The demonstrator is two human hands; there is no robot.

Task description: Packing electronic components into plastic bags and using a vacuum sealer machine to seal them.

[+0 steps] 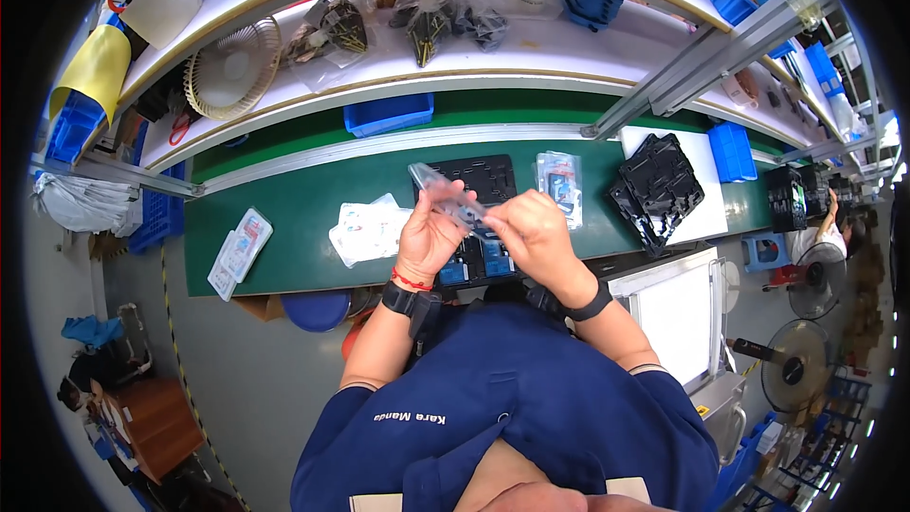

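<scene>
Both our hands grip a clear plastic bag above the green bench.

Our left hand (428,235) and right hand (533,232) are both closed on the clear bag (444,192), which is held in the air over the black tray (479,180), its far end sticking up and left. We judge the thin film could slip from our fingers or tear if we pull the two sides apart unevenly, and whatever small part sits inside might drop among the blue parts (474,267) just under our wrists. Close by lie a stack of white packets (368,228) to the left, another packet pair (239,248) further left, a sealed bag (559,185) to the right, and stacked black trays (659,192) beyond it.
</scene>
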